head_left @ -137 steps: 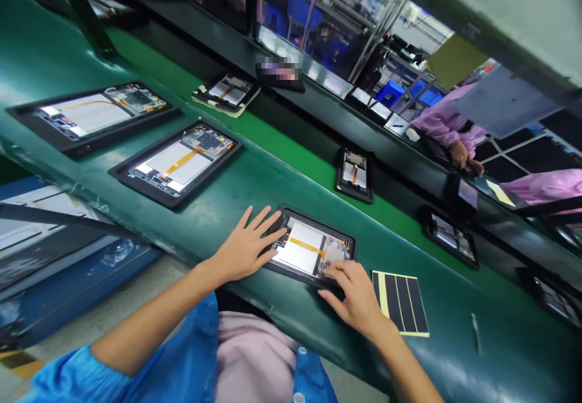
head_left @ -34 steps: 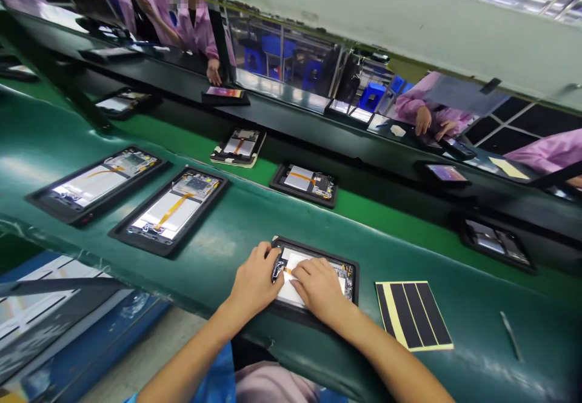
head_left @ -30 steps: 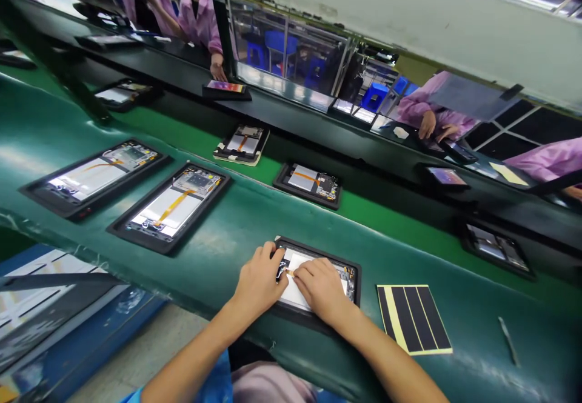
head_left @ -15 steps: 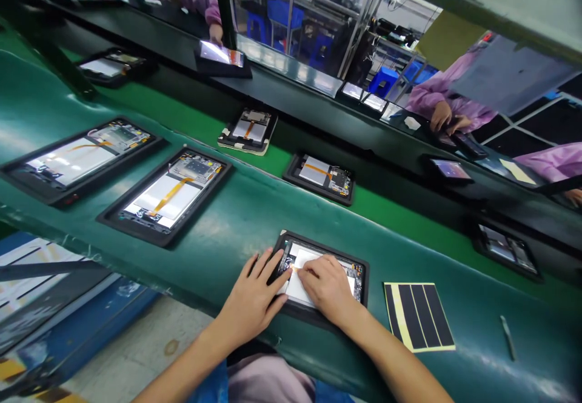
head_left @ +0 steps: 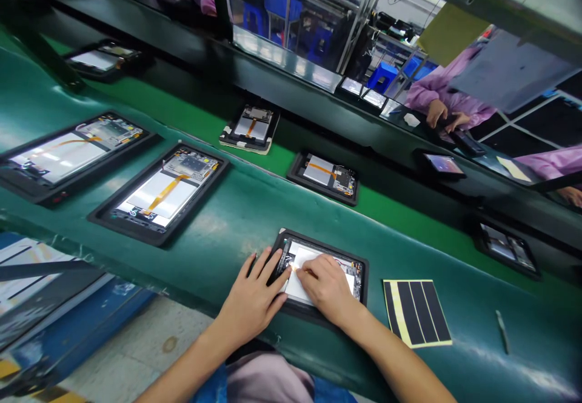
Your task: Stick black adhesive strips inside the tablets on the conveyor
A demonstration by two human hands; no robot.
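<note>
An opened tablet (head_left: 359, 291) lies in a black frame on the green bench mat, its white battery and circuit parts facing up. My left hand (head_left: 254, 297) rests with fingers spread over the tablet's left edge. Over the middle of the tablet, my right hand (head_left: 328, 288) is curled, with thumb and fingertips drawn together near the left end. A small orange bit shows beside those fingertips; whatever they pinch is hidden. To the right lies a yellow-backed sheet of black adhesive strips (head_left: 421, 313).
Two more opened tablets, a nearer one (head_left: 161, 194) and a farther one (head_left: 75, 151), lie left on the mat. Beyond it, a green conveyor belt (head_left: 207, 136) carries several tablets. A thin tool (head_left: 502, 331) lies at far right. Co-workers' hands (head_left: 448, 118) are across the line.
My hands stay almost in place. Tablets on the belt have shifted slightly right against the bench. Across the line, a lit device at upper left is gone and a co-worker's hand has drawn back.
</note>
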